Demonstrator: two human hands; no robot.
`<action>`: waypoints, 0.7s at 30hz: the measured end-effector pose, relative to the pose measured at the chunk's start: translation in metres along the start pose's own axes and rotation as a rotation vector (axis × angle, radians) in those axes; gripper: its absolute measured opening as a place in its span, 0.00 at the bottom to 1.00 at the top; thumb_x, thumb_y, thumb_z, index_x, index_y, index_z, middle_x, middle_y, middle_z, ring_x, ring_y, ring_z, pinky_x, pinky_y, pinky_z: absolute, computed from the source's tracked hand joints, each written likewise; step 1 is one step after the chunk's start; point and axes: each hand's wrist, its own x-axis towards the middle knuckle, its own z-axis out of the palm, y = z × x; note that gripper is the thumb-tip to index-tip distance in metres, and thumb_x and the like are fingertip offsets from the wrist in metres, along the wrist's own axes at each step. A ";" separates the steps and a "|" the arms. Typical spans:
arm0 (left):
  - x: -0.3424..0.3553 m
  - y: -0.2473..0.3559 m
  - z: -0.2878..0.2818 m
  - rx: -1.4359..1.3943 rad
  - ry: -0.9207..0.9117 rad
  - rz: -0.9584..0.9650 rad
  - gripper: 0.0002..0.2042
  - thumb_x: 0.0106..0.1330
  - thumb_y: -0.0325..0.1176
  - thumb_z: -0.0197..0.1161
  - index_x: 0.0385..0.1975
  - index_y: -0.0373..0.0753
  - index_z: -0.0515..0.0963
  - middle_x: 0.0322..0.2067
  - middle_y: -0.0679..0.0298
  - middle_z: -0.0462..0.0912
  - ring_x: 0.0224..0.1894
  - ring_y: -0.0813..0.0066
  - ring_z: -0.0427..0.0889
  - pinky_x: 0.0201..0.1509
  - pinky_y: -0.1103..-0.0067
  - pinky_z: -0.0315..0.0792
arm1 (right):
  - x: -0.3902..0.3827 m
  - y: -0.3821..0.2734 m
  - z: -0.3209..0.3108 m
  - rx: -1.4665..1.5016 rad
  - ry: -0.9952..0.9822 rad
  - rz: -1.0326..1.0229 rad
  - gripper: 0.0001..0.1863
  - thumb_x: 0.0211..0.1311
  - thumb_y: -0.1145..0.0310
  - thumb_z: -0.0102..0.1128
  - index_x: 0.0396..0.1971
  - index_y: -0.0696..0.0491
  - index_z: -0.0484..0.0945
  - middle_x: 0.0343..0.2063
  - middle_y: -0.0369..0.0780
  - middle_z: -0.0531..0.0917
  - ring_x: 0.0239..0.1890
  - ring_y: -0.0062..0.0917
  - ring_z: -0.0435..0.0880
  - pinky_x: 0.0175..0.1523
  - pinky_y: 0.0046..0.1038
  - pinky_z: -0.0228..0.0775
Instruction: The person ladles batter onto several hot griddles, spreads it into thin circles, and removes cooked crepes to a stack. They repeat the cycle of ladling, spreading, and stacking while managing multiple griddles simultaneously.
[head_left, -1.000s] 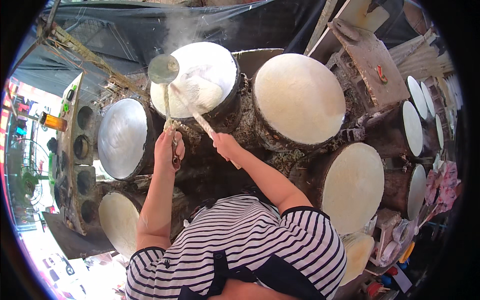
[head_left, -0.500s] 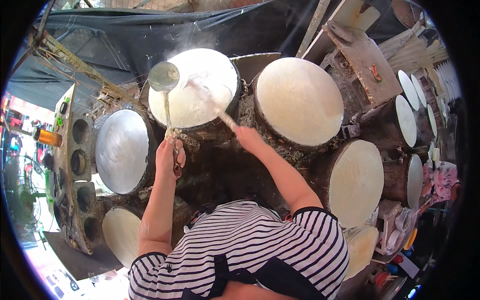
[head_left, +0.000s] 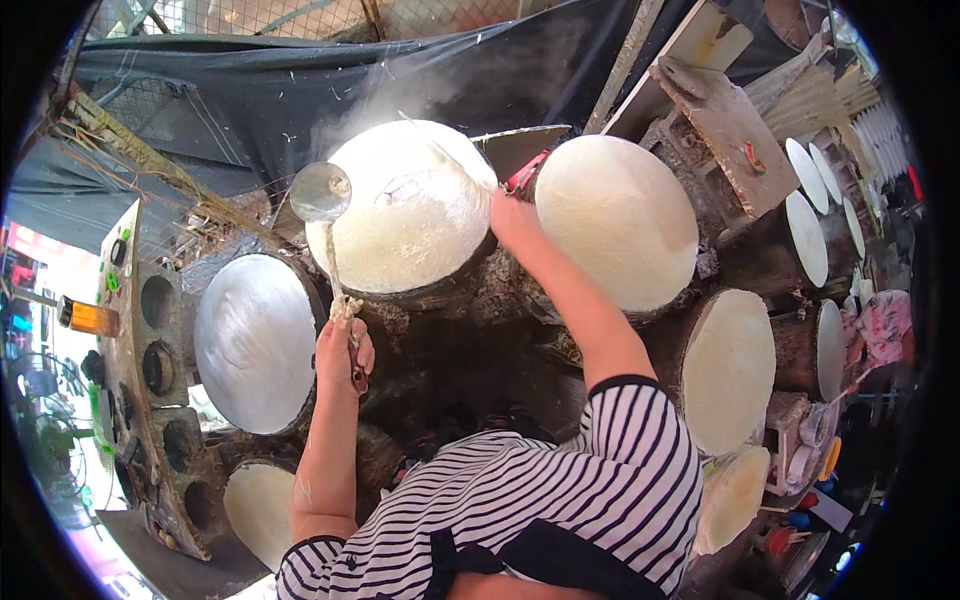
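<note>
My left hand (head_left: pixel 344 352) is closed around the handle of a ladle (head_left: pixel 320 192). Its metal bowl hangs over the left rim of a steaming round drum top (head_left: pixel 400 250) coated with pale batter, and thick batter clings to the handle. My right hand (head_left: pixel 514 222) is closed at that drum's right rim. Red handle ends of a tool (head_left: pixel 526 172) stick out past the fingers; its working end is hard to make out. Just right of this hand is a second round top (head_left: pixel 615 225) with a pale sheet on it.
A bare, shiny round top (head_left: pixel 255 345) stands to the left. More pale round tops (head_left: pixel 730 370) line the right side. A board with blocks (head_left: pixel 150 380) runs along the left edge. A dark sheet (head_left: pixel 250 90) hangs behind.
My right hand has moved from the drum's near edge to its right rim, and red handle ends now show beyond it. The left hand still holds the ladle in nearly the same place.
</note>
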 end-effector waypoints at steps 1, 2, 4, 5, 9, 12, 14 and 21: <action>-0.001 0.003 -0.002 0.005 0.010 0.012 0.12 0.68 0.41 0.50 0.34 0.38 0.67 0.19 0.69 0.67 0.09 0.82 0.61 0.08 0.83 0.57 | 0.006 -0.008 -0.011 -0.005 0.051 -0.023 0.06 0.57 0.71 0.43 0.30 0.57 0.68 0.19 0.47 0.80 0.23 0.40 0.82 0.27 0.38 0.74; -0.002 0.006 -0.005 0.012 0.019 0.023 0.12 0.68 0.41 0.50 0.35 0.38 0.68 0.19 0.69 0.67 0.09 0.82 0.61 0.08 0.83 0.57 | 0.009 -0.016 -0.018 -0.011 0.104 -0.044 0.07 0.57 0.72 0.43 0.32 0.57 0.69 0.19 0.47 0.80 0.23 0.39 0.82 0.27 0.38 0.74; 0.000 0.009 -0.009 0.011 0.009 0.018 0.10 0.68 0.41 0.48 0.36 0.39 0.66 0.18 0.69 0.65 0.09 0.83 0.60 0.09 0.84 0.55 | 0.001 -0.020 -0.016 -0.048 0.007 0.014 0.09 0.57 0.72 0.43 0.35 0.58 0.70 0.20 0.47 0.80 0.24 0.39 0.82 0.28 0.38 0.74; -0.001 0.005 -0.012 0.016 0.009 0.014 0.10 0.68 0.41 0.48 0.35 0.40 0.66 0.18 0.69 0.65 0.09 0.83 0.60 0.09 0.84 0.55 | -0.002 -0.018 -0.015 -0.068 -0.047 0.047 0.10 0.57 0.72 0.43 0.37 0.58 0.70 0.21 0.47 0.81 0.24 0.39 0.82 0.28 0.38 0.74; 0.016 -0.001 -0.003 0.021 -0.024 0.033 0.11 0.68 0.41 0.49 0.30 0.41 0.64 0.18 0.69 0.66 0.09 0.83 0.60 0.08 0.84 0.56 | 0.039 -0.029 -0.023 -0.062 -0.029 -0.055 0.16 0.58 0.71 0.44 0.45 0.59 0.69 0.23 0.48 0.80 0.24 0.39 0.82 0.28 0.37 0.74; 0.013 -0.007 -0.016 0.019 0.010 0.014 0.11 0.68 0.41 0.49 0.28 0.41 0.64 0.18 0.69 0.66 0.09 0.82 0.61 0.08 0.84 0.56 | -0.013 -0.059 -0.039 0.112 0.042 0.059 0.21 0.58 0.71 0.44 0.53 0.59 0.63 0.23 0.48 0.79 0.25 0.41 0.81 0.30 0.39 0.73; 0.023 -0.012 -0.007 -0.002 -0.027 0.005 0.12 0.67 0.41 0.50 0.28 0.40 0.64 0.18 0.69 0.66 0.09 0.82 0.61 0.08 0.84 0.57 | -0.039 -0.044 -0.020 0.206 0.104 0.269 0.26 0.54 0.73 0.49 0.55 0.58 0.59 0.24 0.50 0.78 0.27 0.46 0.79 0.33 0.42 0.72; 0.028 -0.016 0.017 -0.025 -0.044 -0.039 0.11 0.67 0.40 0.52 0.27 0.40 0.65 0.17 0.69 0.66 0.08 0.82 0.62 0.08 0.83 0.58 | -0.055 -0.052 -0.018 0.258 -0.123 0.263 0.27 0.54 0.74 0.46 0.57 0.59 0.58 0.28 0.53 0.78 0.29 0.46 0.80 0.35 0.43 0.72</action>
